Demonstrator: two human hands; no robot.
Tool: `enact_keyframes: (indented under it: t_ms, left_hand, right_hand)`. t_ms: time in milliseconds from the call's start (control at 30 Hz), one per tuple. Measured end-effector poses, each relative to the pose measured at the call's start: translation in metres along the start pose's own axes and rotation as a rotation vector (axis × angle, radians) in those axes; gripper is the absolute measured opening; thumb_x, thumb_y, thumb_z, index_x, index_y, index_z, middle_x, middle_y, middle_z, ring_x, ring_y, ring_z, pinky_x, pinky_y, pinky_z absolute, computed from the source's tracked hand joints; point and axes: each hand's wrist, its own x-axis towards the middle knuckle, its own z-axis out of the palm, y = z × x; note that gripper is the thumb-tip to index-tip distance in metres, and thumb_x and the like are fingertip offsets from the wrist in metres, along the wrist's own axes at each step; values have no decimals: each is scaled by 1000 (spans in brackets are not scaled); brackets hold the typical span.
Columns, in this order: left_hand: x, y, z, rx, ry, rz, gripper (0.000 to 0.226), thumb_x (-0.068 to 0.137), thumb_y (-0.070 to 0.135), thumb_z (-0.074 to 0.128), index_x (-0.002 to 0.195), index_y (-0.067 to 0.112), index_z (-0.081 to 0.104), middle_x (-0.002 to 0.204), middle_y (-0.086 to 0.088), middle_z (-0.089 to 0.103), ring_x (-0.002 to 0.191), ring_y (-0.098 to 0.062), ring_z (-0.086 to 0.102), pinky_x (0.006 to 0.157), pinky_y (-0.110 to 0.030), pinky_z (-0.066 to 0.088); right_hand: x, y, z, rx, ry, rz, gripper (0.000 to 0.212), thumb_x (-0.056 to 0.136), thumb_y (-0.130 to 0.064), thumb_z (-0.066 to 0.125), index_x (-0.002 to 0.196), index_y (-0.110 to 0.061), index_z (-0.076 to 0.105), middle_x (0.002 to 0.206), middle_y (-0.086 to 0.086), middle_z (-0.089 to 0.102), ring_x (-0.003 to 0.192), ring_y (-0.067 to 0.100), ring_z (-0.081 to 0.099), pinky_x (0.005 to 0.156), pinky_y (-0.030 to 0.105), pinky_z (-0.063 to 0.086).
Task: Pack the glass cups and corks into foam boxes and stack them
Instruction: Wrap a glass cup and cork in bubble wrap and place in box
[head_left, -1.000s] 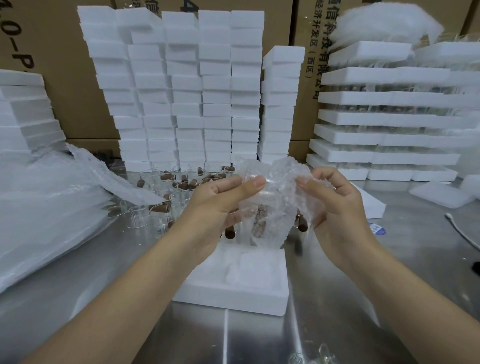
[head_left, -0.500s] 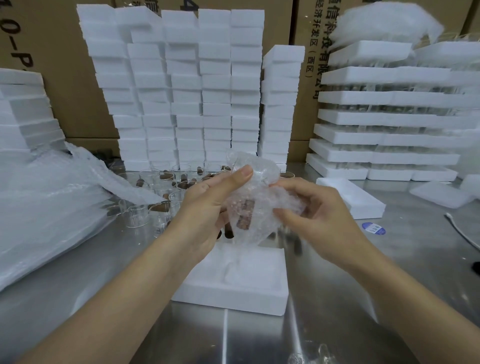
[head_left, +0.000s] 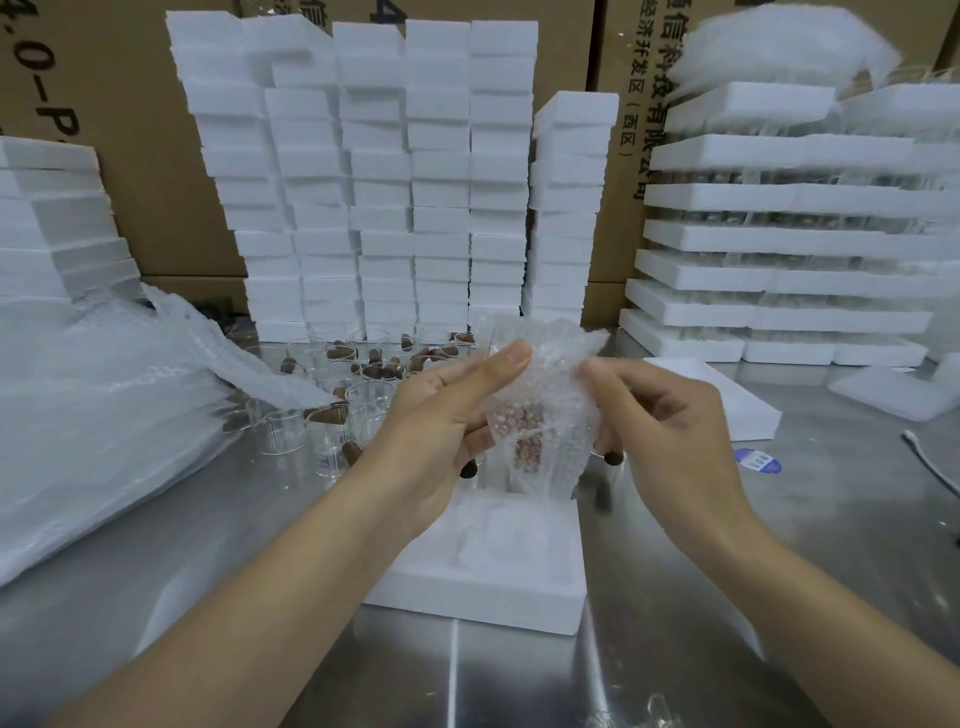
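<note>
My left hand (head_left: 441, 415) and my right hand (head_left: 670, 431) both hold a bubble-wrap bundle (head_left: 540, 410) above the table, with a brown cork showing through the wrap. An open white foam box (head_left: 483, 571) lies directly below the bundle, near me. Behind my left hand stand several clear glass cups (head_left: 283, 431) with brown corks (head_left: 382, 370) scattered among them.
Tall stacks of white foam boxes (head_left: 384, 182) line the back. Layered foam trays (head_left: 779, 234) fill the right. A foam lid (head_left: 748, 410) lies right of my hands. A pile of bubble wrap (head_left: 104, 415) covers the left. The steel table (head_left: 727, 597) carries a blue sticker (head_left: 757, 460).
My hands came closer together, folding the bubble wrap tighter around the cork. The bundle stayed above the foam box.
</note>
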Motion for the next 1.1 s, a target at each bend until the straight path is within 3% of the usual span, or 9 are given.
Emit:
enact_keyframes:
  t_ms: [67, 167, 233, 367, 533, 767, 933, 1000, 1100]
  left_hand:
    - [-1, 0, 0, 11, 14, 10, 66, 71, 56, 91, 120, 13, 80, 116, -10, 81, 107, -26, 76, 112, -48, 49]
    - [-3, -3, 2, 85, -14, -12, 64, 71, 60, 90, 116, 14, 82, 125, -15, 78, 127, -40, 67, 113, -55, 43]
    - [-3, -7, 4, 91, -15, -28, 66, 69, 61, 89, 116, 15, 82, 124, -13, 78, 125, -39, 68, 106, -52, 46]
    - [-2, -9, 7, -2, -25, -34, 62, 76, 58, 89, 118, 13, 82, 114, -17, 80, 98, -28, 74, 88, -39, 54]
    - [1, -7, 4, -130, 2, -71, 47, 78, 54, 87, 108, 19, 86, 108, -11, 82, 89, -21, 79, 69, -29, 62]
    - [3, -5, 0, -64, -88, -71, 44, 80, 56, 86, 110, 25, 86, 116, -7, 81, 100, -18, 79, 84, -28, 63]
    - [1, -9, 4, 22, -61, -64, 69, 72, 59, 91, 123, 14, 80, 124, -17, 74, 104, -30, 62, 99, -41, 48]
    - [1, -9, 5, 1, -29, -52, 70, 71, 59, 90, 122, 13, 80, 123, -23, 73, 103, -31, 59, 98, -42, 46]
    - [2, -10, 3, -39, 12, -48, 63, 72, 58, 91, 117, 15, 82, 110, -14, 76, 94, -27, 62, 92, -39, 48]
  right_hand:
    - [-3, 0, 3, -19, -173, 21, 28, 105, -29, 63, 83, -18, 76, 55, -11, 57, 45, 13, 57, 51, 20, 44]
    - [-1, -3, 2, -79, -326, 58, 32, 94, -19, 52, 72, 3, 49, 56, 23, 49, 44, 14, 61, 48, 36, 40]
    - [2, -6, -5, -104, -382, 65, 27, 90, -16, 54, 75, 7, 51, 61, 31, 48, 48, 15, 65, 50, 48, 43]
    - [1, -4, -8, -78, -363, 93, 11, 93, -24, 79, 98, -29, 71, 59, 0, 62, 53, 22, 70, 51, 22, 48]
    - [1, -1, -2, 12, -128, -56, 27, 91, -11, 84, 111, -26, 75, 103, -4, 74, 69, 26, 72, 60, 24, 60]
    - [6, 4, -5, 106, -37, -96, 15, 92, -8, 81, 98, -21, 75, 92, 4, 77, 87, 23, 76, 81, 27, 62]
    - [0, 12, 0, -16, -33, -70, 18, 88, -5, 74, 87, -22, 70, 79, -7, 70, 62, 27, 56, 63, 35, 49]
    - [0, 9, 1, 29, -92, 5, 12, 94, -7, 72, 91, -19, 71, 81, 0, 72, 61, 25, 61, 60, 33, 49]
    - [0, 6, -1, 40, -240, 63, 17, 101, -24, 59, 109, -17, 72, 59, -6, 61, 41, 12, 44, 49, 22, 40]
